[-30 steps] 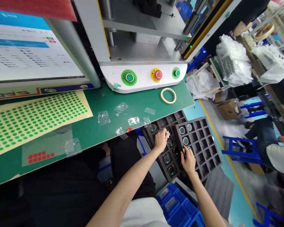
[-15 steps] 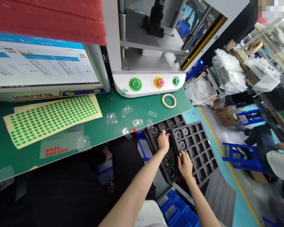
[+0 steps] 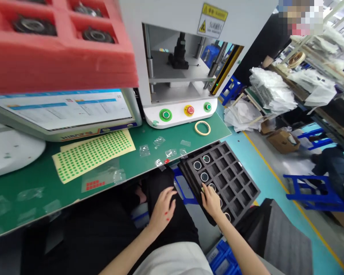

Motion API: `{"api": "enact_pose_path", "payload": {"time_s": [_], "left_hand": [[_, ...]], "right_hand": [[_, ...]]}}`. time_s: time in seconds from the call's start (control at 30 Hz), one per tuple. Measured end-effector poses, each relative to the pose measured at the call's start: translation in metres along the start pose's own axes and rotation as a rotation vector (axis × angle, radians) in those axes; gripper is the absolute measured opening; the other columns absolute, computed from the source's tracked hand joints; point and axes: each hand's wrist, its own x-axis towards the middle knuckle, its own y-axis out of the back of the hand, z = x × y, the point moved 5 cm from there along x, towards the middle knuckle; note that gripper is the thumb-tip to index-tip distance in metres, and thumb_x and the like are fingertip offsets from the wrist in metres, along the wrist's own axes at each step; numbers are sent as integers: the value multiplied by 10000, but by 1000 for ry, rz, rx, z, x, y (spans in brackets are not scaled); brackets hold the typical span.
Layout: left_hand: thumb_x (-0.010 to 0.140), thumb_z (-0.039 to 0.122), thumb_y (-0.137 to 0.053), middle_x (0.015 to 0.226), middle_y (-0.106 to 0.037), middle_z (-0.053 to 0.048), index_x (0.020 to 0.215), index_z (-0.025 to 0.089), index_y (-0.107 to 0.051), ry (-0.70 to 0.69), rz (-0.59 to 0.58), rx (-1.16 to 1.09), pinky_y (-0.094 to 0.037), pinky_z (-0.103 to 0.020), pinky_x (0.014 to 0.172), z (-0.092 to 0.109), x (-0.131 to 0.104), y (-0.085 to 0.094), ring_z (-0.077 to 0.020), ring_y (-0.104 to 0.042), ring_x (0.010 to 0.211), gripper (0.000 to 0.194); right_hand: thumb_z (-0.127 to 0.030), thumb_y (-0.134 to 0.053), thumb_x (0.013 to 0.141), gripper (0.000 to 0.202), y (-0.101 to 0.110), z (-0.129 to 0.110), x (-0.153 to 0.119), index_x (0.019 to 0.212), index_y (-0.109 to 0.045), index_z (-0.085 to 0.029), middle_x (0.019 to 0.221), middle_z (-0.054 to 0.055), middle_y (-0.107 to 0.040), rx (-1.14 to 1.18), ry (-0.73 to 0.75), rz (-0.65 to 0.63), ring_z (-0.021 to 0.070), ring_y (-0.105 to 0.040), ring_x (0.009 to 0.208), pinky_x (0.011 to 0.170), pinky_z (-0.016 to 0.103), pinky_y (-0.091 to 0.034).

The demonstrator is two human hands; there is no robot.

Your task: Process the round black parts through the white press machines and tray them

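Note:
My left hand (image 3: 163, 210) hovers over the dark trousers, fingers spread and holding nothing. Small red dots show on its back. My right hand (image 3: 211, 201) grips the near left edge of a black foam tray (image 3: 238, 206), its fingers curled over the rim. Round dark parts with pale rings, such as this one (image 3: 204, 177), sit in the pockets along the tray's left side; pockets farther right are bare. More black trays (image 3: 186, 173) lie beneath it, mostly covered, so their contents are hidden.
On the green bench (image 3: 172, 137) lie a sheet of green dot stickers (image 3: 94, 154), red stickers (image 3: 95, 185), clear film scraps and a tape roll (image 3: 202, 128). A press (image 3: 180, 110) and a monitor (image 3: 63, 114) under red foam trays (image 3: 74, 65) stand behind. Blue bins (image 3: 220, 258) sit below.
My left hand has left the lower tray and drawn back toward my lap, opening. The upper tray has shifted left over the lower one, with my right hand still at its edge. My view has shifted.

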Motion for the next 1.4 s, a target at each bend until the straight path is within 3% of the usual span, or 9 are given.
{"api": "enact_pose_path", "payload": {"time_s": [0.13,0.23,0.5,0.63,0.8,0.87,1.0,1.17,1.4], "left_hand": [[866,325,-440,1076,-674,-75,1005,263,-619,276,214,-2,-557,-388,906,-66,-97,74,-244,-669,999,235],[791,420,-517,949,-717,-50,895,278,-643,525,388,-80,-582,-403,847,-96,-163,112,-267,-702,884,217],[853,417,-506,789,-725,-34,813,224,-665,705,680,-120,-575,-296,741,-81,-256,153,-210,-712,772,253],[864,272,-517,796,-727,-19,820,205,-671,814,800,-116,-543,-234,758,-88,-279,160,-151,-700,772,174],[886,208,-564,891,-720,-25,898,167,-676,1033,872,-73,-530,-292,822,-103,-322,160,-134,-673,825,120],[918,235,-548,968,-706,-42,977,148,-659,1166,889,-49,-525,-339,855,-104,-352,159,-146,-661,884,153],[947,316,-513,1086,-662,-76,1120,153,-611,1577,864,24,-492,-410,918,-93,-445,154,-189,-628,993,257],[912,378,-569,1071,-646,-88,1069,131,-621,2059,619,-4,-506,-445,882,-73,-548,131,-220,-624,993,297],[899,349,-598,1128,-629,-86,1107,140,-608,2120,438,-113,-521,-420,871,-76,-563,114,-216,-618,1017,296]], "right_hand": [[-293,-349,985,359,-13,-25,17,1243,-557,-156,884,101,-654,0,47,46,232,-611,817,669,316,-526],[-283,-338,976,352,-10,-30,24,1213,-562,-150,903,112,-670,-11,64,115,240,-622,806,656,326,-524],[-371,-479,905,347,15,-63,31,1109,-615,-126,1001,195,-658,23,144,244,352,-635,909,745,437,-520],[-455,-444,871,384,-15,-99,52,1017,-644,-161,999,180,-695,246,161,-30,348,-682,876,643,401,-535],[-654,-450,725,454,-90,-156,46,539,-585,-262,510,63,-642,353,200,-1007,251,-633,451,493,347,-506],[-692,-438,706,522,-105,-169,40,440,-525,-251,398,48,-577,287,172,-1209,217,-578,356,468,331,-492],[-662,-427,742,543,-114,-180,42,441,-519,-221,363,53,-566,231,113,-1306,181,-540,301,369,275,-415],[-614,-408,788,539,-119,-182,47,452,-512,-206,353,59,-557,246,81,-1334,157,-524,283,321,235,-370],[-609,-440,782,528,-116,-185,45,462,-514,-196,343,54,-552,324,66,-1300,141,-513,270,299,210,-352]]}}
